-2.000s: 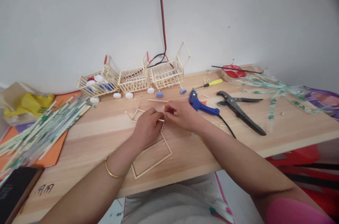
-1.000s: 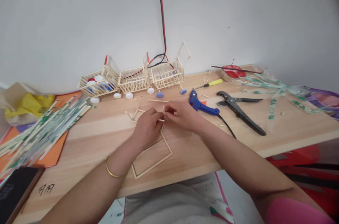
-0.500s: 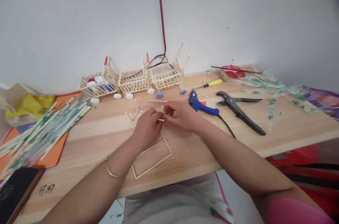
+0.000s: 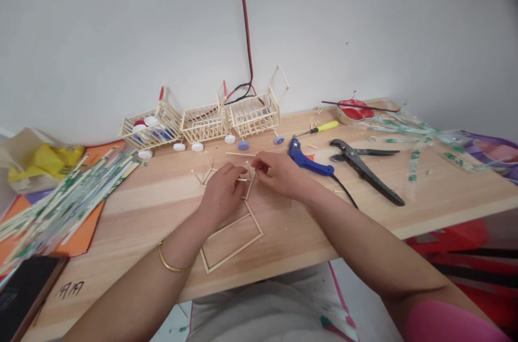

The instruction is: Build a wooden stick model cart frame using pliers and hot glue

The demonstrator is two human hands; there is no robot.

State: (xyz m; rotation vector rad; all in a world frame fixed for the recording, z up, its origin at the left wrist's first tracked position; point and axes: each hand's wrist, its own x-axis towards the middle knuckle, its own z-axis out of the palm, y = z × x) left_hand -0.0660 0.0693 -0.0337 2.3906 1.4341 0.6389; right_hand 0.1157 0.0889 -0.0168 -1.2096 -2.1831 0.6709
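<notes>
While the left hand [image 4: 220, 191] is pinching a short thin stick [image 4: 243, 179] at the far corner of the stick frame [image 4: 232, 249] lying on the table [image 4: 324, 223], the right hand [image 4: 279, 172] is holding its fingertips pinched together just beside it, so resting both wrists on the wood is probably steadying the joint best.

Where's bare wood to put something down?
Bare wood lies between the wrapped sticks and the left hand pinching a thin stick, and on the near side of the pliers. Crowded: stick carts at the wall, glue gun, around the right hand.
</notes>
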